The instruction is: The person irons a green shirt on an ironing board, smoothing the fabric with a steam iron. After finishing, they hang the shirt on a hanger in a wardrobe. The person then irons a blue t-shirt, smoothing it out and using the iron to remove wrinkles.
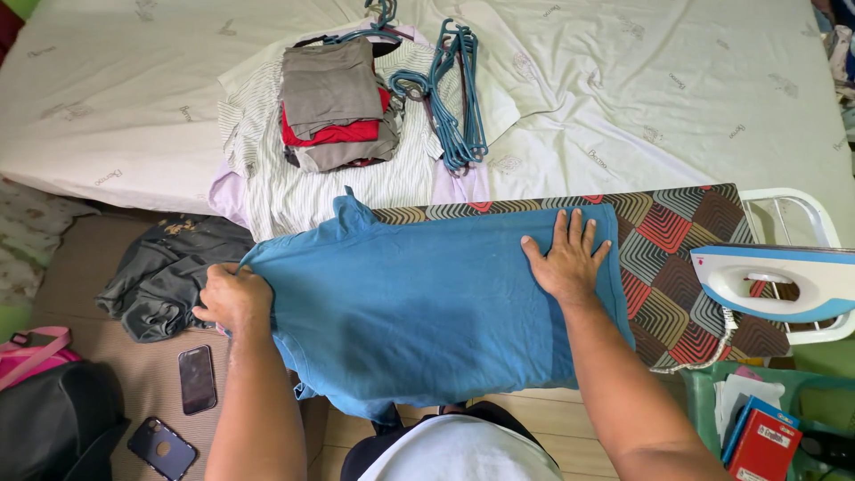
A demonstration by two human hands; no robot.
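Observation:
A blue shirt (419, 303) lies spread over an ironing board (677, 240) with a patterned cover. My left hand (233, 297) grips the shirt's left edge in a closed fist. At the shirt's right end my right hand (567, 258) lies flat, fingers apart, pressing the cloth down. A white and blue iron (775, 281) rests on the board's right end, apart from both hands.
A stack of folded clothes (334, 107) and several teal hangers (450, 89) lie on the bed's white sheet (668, 80) beyond the board. A dark garment (165, 272), two phones (196, 379) and a bag (49, 410) lie on the floor at left. Books (757, 436) sit at lower right.

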